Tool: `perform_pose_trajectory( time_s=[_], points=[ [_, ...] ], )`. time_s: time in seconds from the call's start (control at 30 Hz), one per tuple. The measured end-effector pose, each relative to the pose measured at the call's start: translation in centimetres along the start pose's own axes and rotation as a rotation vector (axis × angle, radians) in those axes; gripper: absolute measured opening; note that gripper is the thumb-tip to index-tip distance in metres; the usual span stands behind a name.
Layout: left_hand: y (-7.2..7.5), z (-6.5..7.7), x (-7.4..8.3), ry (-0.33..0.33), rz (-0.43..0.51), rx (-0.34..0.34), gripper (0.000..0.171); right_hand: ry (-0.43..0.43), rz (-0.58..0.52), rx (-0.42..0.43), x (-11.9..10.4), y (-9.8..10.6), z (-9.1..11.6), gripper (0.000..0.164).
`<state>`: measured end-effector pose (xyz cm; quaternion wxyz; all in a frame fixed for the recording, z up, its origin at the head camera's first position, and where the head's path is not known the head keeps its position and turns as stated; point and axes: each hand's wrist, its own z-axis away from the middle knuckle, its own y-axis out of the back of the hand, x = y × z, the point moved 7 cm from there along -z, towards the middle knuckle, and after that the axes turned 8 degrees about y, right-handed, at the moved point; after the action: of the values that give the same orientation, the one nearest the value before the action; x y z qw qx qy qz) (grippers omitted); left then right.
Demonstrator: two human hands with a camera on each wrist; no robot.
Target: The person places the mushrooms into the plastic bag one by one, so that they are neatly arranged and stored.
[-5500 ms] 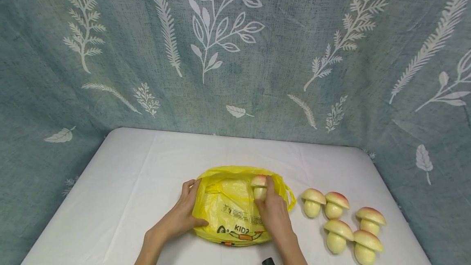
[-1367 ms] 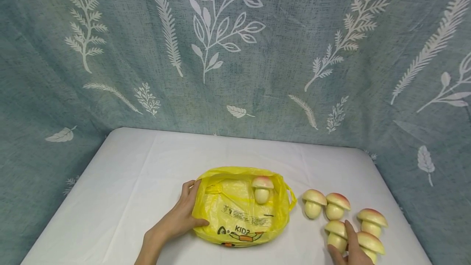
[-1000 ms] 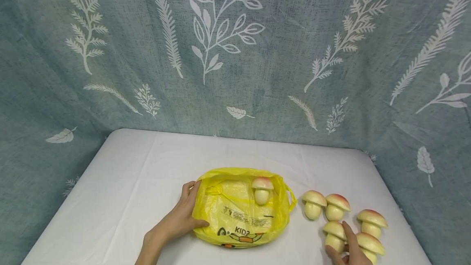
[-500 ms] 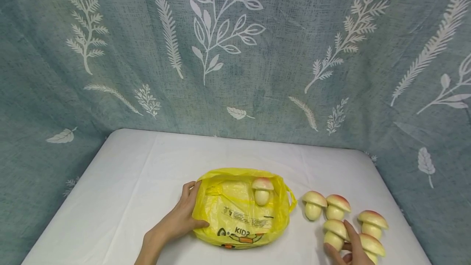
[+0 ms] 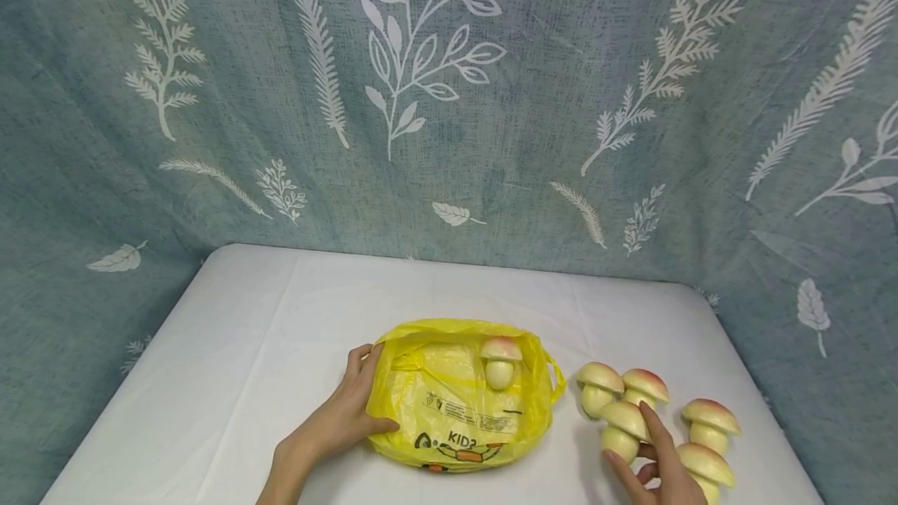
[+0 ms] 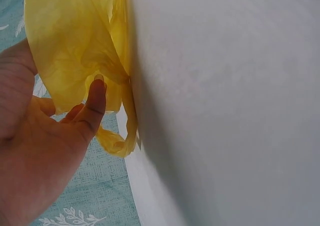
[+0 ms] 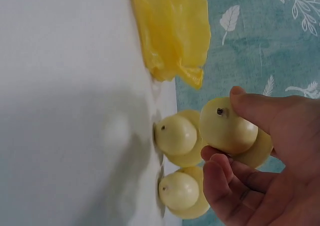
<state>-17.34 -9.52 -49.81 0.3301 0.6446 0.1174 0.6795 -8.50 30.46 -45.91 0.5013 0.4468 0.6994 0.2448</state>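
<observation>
Your right hand point(image 5: 655, 466) grasps one toy mushroom point(image 5: 620, 431) by its pale stem, with your thumb on one side and your fingers on the other, and it is lifted a little off the white table point(image 5: 245, 349). In the right wrist view you can see the same mushroom point(image 7: 232, 133) pinched between your thumb and fingers point(image 7: 220, 178), its round stem end toward the camera. This held mushroom sits at about 4 o'clock on the table, near the front edge. Four more mushrooms stand around it: one point(image 5: 598, 386) just at 11 o'clock from it, one point(image 5: 645, 386) at 1 o'clock, one point(image 5: 710, 423) at 3 o'clock, and one point(image 5: 705, 467) at 4 o'clock, close by your hand. Your left hand point(image 5: 340, 419) holds the left edge of the yellow plastic bag point(image 5: 449, 411), with your thumb curled over the bag's rim. The left wrist view shows your thumb point(image 6: 92, 106) pressed into the bunched yellow plastic point(image 6: 75, 41). The bag lies flat near the middle of the table, toward 6 o'clock. One mushroom point(image 5: 500, 361) lies in the open mouth of the bag, at the bag's 1 o'clock. A blue-green cloth with white leaves point(image 5: 435, 100) hangs behind the table at 12 o'clock.
</observation>
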Motion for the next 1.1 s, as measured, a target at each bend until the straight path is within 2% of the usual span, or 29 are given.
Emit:
perform_pose_trajectory(
  time_s=[0.23,0.37,0.63,0.87,1.1],
  points=[
    [0.0,0.0,0.1,-0.004,0.000,-0.006,0.113,0.092,-0.035,0.012,-2.0,-0.3,-0.8,0.088],
    [0.0,0.0,0.1,0.000,-0.009,-0.008,0.114,0.147,-0.027,-0.016,-3.3,-0.5,-1.4,0.089],
    [0.0,0.0,0.0,0.006,-0.012,0.004,0.114,0.123,-0.063,-0.097,-5.7,-1.6,-2.4,0.081],
    [-0.1,0.0,0.0,-0.001,-0.007,0.000,0.114,0.204,-0.164,-0.111,-8.3,-2.9,-3.5,0.083],
    [0.0,0.0,0.1,-0.008,-0.004,0.000,0.114,0.230,-0.243,-0.175,-10.3,-5.0,-4.2,0.079]
  ],
)
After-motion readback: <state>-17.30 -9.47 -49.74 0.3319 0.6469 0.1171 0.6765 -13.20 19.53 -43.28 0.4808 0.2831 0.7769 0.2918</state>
